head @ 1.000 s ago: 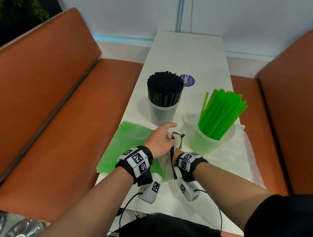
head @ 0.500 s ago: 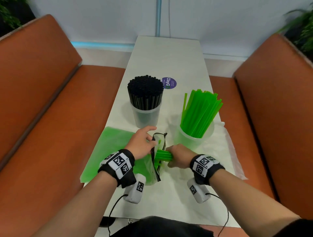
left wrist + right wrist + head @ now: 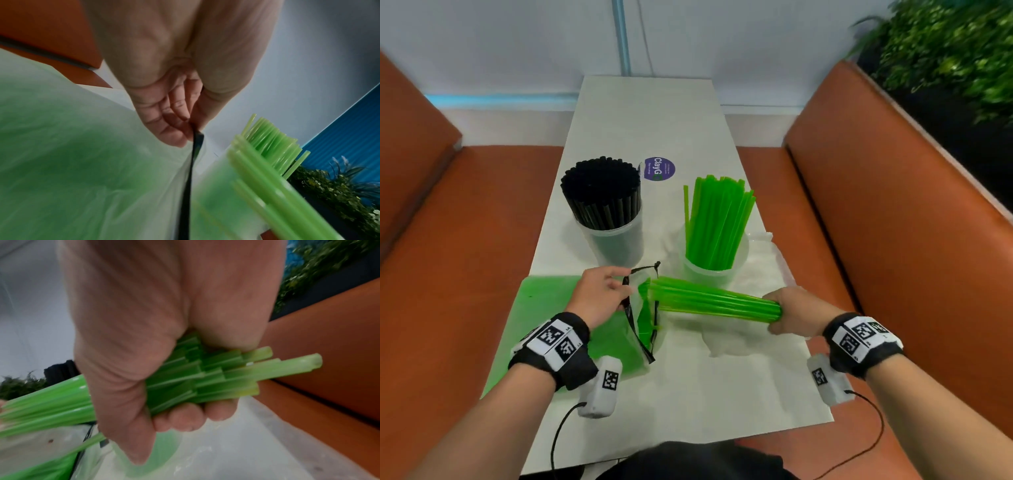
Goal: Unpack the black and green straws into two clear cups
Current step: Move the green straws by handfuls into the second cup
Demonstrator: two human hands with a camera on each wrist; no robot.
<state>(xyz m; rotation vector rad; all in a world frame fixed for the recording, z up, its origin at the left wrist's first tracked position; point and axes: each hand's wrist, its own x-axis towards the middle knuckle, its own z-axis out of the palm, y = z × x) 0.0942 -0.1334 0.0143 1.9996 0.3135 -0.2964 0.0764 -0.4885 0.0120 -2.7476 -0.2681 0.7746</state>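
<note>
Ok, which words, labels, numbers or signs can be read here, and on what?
"ClayG": purple round sticker on the white table; its last letter and the small print are unreadable.
Wristband squares and camera tags: black-and-white coded patterns; tiny marks beside them too small to read.

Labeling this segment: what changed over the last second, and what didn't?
The right hand took hold of a bunch of green straws inside the bag and drew it out to the right; most of its length is now clear of the mouth. The left hand kept pinching the bag's black rim. Both cups, black straws and green, stayed put.
</note>
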